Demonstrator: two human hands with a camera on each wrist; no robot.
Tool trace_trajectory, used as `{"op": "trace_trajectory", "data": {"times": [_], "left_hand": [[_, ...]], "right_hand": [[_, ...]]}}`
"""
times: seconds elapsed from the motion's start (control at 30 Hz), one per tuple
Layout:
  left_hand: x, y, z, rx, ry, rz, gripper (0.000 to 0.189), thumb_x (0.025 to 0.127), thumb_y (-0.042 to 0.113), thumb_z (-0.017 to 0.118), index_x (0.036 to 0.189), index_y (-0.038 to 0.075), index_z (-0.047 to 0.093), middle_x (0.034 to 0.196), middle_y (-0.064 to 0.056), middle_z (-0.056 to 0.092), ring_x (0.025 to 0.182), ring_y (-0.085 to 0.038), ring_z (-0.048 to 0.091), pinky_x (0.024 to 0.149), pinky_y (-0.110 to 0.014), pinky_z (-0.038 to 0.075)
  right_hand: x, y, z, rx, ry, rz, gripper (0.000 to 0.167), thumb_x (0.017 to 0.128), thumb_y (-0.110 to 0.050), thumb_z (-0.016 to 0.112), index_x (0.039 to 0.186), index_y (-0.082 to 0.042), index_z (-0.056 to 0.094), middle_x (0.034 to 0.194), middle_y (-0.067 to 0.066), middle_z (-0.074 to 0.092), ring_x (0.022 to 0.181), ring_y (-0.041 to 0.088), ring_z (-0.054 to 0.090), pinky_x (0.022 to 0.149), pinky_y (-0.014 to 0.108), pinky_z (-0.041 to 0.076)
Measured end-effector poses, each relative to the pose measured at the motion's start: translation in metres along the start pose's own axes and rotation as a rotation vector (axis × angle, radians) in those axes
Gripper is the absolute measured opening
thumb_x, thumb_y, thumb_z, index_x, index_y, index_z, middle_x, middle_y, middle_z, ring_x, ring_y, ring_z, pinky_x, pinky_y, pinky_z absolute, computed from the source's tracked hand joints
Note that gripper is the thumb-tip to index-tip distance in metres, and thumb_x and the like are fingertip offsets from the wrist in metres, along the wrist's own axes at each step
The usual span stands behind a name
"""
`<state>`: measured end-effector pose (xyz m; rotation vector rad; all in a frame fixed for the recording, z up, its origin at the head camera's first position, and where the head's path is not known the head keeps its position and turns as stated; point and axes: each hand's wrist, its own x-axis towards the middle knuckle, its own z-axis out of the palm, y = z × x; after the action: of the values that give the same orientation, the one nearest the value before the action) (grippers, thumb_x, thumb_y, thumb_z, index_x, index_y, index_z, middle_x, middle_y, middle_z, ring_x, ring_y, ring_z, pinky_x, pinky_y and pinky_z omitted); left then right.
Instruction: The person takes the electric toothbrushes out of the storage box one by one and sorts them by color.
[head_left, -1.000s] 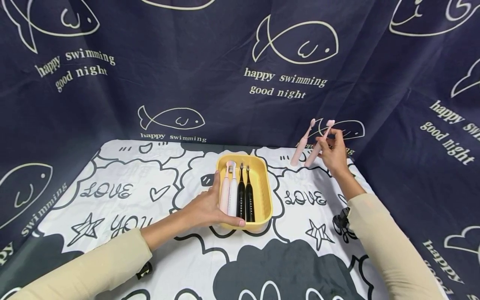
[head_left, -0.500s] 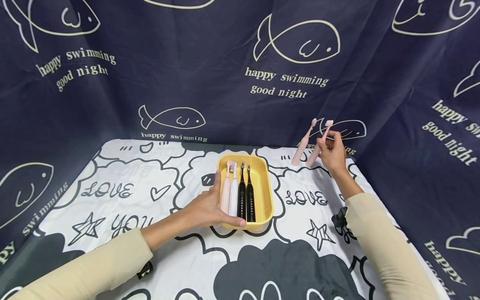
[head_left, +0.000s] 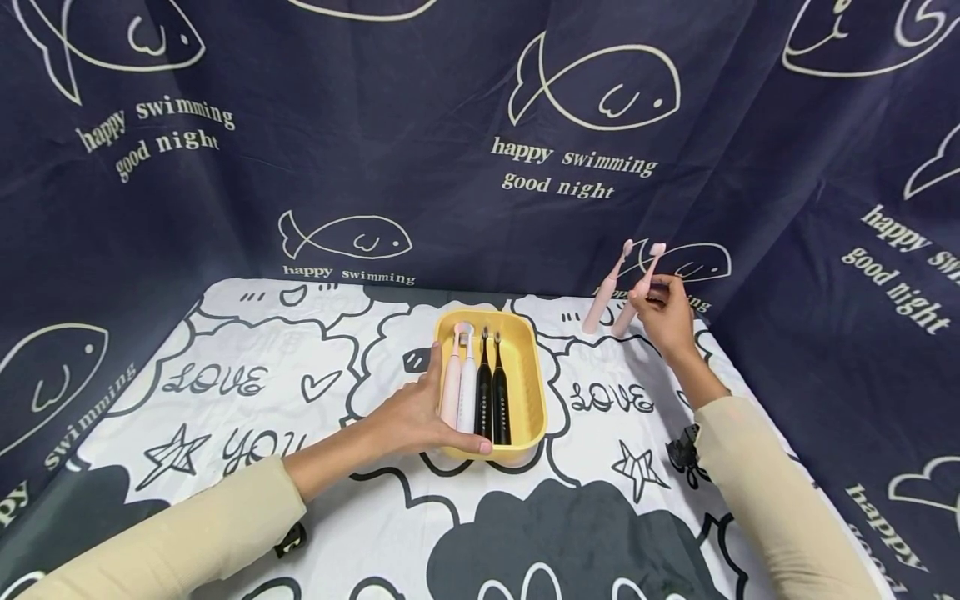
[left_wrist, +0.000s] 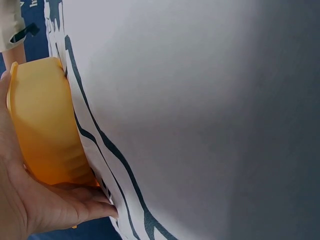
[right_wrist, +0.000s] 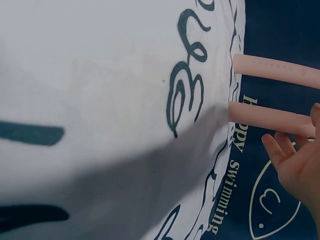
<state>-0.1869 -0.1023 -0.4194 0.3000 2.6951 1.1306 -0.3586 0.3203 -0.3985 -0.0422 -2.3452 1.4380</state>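
Pinching a leaning pink toothbrush at the far right

Right hand [head_left: 663, 312] pinching nearer pink toothbrush [head_left: 637, 292], long axis tilted up against curtain [head_left: 480, 125], twin [head_left: 606, 287] just left; left hand [head_left: 408, 417] curled round yellow tray [head_left: 525, 433], middle of table.

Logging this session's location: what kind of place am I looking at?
Likely a staged tabletop set: fish-print curtain hung behind, cartoon tablecloth, and a yellow tray of electric toothbrushes.
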Motion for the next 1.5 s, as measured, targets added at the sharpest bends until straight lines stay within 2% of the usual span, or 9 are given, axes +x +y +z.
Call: {"op": "trace_trajectory", "data": {"times": [0.17,0.37,0.5,0.67,0.87,1.0,1.13,1.3,1.5], "left_hand": [[0.0,0.0,0.0,0.005,-0.001,0.0,0.184,0.057,0.081,0.102,0.18,0.019,-0.02,0.161,-0.028,0.061,0.14,-0.032,0.065,0.118,-0.053,0.054],[0.0,0.0,-0.001,0.022,-0.005,-0.005,0.184,0.057,0.083,0.101,0.18,0.02,-0.021,0.161,-0.027,0.06,0.139,-0.031,0.066,0.116,-0.052,0.055],[0.001,0.001,-0.002,0.049,-0.011,-0.015,0.184,0.057,0.084,0.1,0.18,0.021,-0.021,0.164,-0.028,0.058,0.138,-0.033,0.066,0.114,-0.053,0.056],[0.003,0.001,-0.003,0.065,-0.036,-0.017,0.185,0.058,0.083,0.1,0.179,0.019,-0.023,0.162,-0.031,0.059,0.139,-0.035,0.067,0.115,-0.054,0.056],[0.002,0.0,-0.007,0.052,-0.058,-0.03,0.187,0.055,0.083,0.101,0.179,0.021,-0.024,0.161,-0.03,0.06,0.135,-0.033,0.068,0.113,-0.053,0.057],[0.001,0.001,-0.01,0.068,-0.057,-0.024,0.188,0.053,0.082,0.102,0.179,0.023,-0.023,0.139,-0.025,0.073,0.115,-0.028,0.072,0.098,-0.049,0.061],[0.002,0.001,-0.01,0.099,-0.041,-0.019,0.188,0.05,0.083,0.103,0.181,0.02,-0.017,0.115,-0.018,0.077,0.101,-0.025,0.072,0.09,-0.046,0.06],[0.003,0.0,-0.01,0.131,-0.026,-0.024,0.187,0.048,0.084,0.102,0.182,0.019,-0.011,0.114,-0.018,0.077,0.101,-0.025,0.072,0.092,-0.047,0.061],[0.003,0.0,-0.01,0.149,-0.033,-0.026,0.188,0.048,0.083,0.103,0.181,0.019,-0.012,0.109,-0.015,0.076,0.099,-0.025,0.071,0.089,-0.047,0.06]], "right_hand": [[-0.002,0.005,-0.003,0.04,-0.001,0.034,0.063,0.109,-0.015,0.074,0.16,0.003,0.043,0.155,0.031,0.065,0.084,-0.02,0.062,0.078,0.007,0.056],[-0.008,0.005,-0.008,0.05,-0.001,0.095,0.064,0.108,-0.016,0.075,0.158,0.004,0.04,0.157,0.03,0.063,0.084,-0.019,0.063,0.078,0.012,0.06],[-0.012,0.007,-0.013,0.063,-0.007,0.126,0.063,0.108,-0.019,0.076,0.156,0.002,0.04,0.147,0.019,0.064,0.087,-0.013,0.064,0.077,0.013,0.061],[-0.016,0.011,-0.019,0.06,-0.009,0.178,0.063,0.109,-0.024,0.076,0.156,-0.001,0.041,0.126,-0.004,0.062,0.089,-0.005,0.069,0.082,0.02,0.065],[-0.023,0.013,-0.026,0.048,-0.029,0.164,0.063,0.11,-0.025,0.075,0.155,0.002,0.04,0.121,-0.005,0.061,0.085,-0.007,0.071,0.082,0.025,0.067],[-0.027,0.014,-0.029,0.042,-0.036,0.151,0.065,0.11,-0.025,0.075,0.156,0.005,0.04,0.116,-0.008,0.063,0.082,-0.01,0.07,0.081,0.027,0.068],[-0.031,0.016,-0.03,0.052,-0.05,0.158,0.062,0.11,-0.024,0.076,0.154,0.002,0.043,0.11,-0.014,0.064,0.084,-0.01,0.072,0.08,0.024,0.067],[-0.036,0.014,-0.03,0.087,-0.083,0.169,0.06,0.11,-0.018,0.073,0.156,0.005,0.042,0.108,-0.019,0.065,0.086,-0.012,0.072,0.08,0.023,0.067],[-0.041,0.006,-0.028,0.086,-0.104,0.169,0.052,0.111,-0.017,0.07,0.152,0.004,0.046,0.11,-0.014,0.066,0.085,-0.013,0.071,0.079,0.023,0.066]]}}
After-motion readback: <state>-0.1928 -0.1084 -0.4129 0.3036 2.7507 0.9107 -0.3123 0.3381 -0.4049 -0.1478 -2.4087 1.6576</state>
